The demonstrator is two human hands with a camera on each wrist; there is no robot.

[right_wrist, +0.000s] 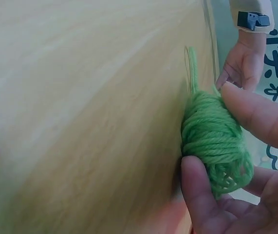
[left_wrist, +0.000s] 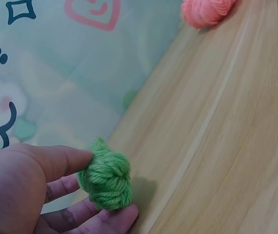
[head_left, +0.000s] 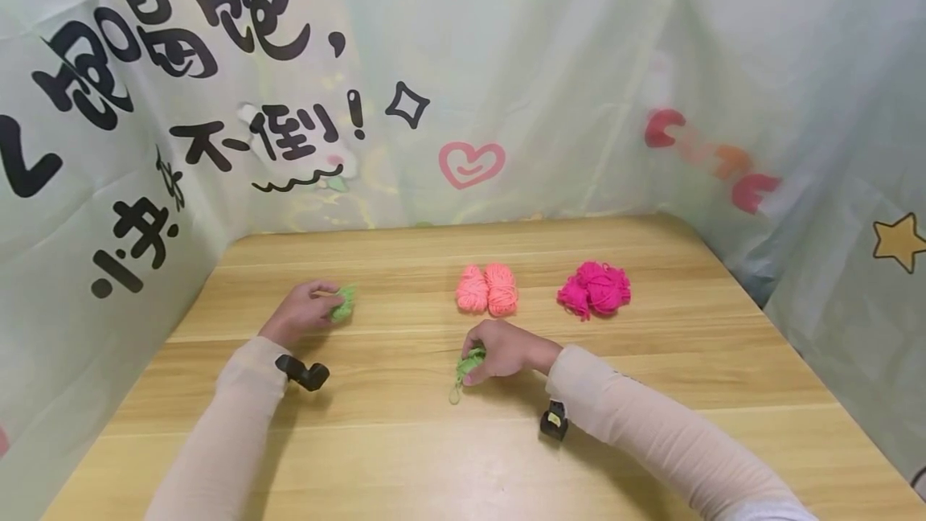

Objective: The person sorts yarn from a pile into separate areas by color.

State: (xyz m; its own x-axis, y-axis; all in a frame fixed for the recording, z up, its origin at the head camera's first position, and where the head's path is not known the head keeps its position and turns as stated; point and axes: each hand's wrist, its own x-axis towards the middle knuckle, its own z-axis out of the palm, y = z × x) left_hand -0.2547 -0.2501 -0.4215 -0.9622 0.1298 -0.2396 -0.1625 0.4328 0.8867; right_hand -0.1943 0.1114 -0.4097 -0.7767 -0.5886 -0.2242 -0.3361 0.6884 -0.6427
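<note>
At the left of the table my left hand [head_left: 304, 312] pinches a small green yarn ball [left_wrist: 108, 178] between thumb and fingers. My right hand [head_left: 502, 350], near the table's middle, holds a second green yarn ball [right_wrist: 214, 131] with thumb and fingertips. A loose loop of yarn [right_wrist: 192, 68] trails from this second ball. Behind the right hand lie two salmon-pink yarn balls [head_left: 486, 290], side by side. Farther right sits a bundle of magenta yarn [head_left: 595, 290].
The wooden table [head_left: 391, 457] stands against a printed cloth curtain [head_left: 564, 87] at the back and both sides. Black wrist cameras [head_left: 304, 374] are strapped over the sleeves.
</note>
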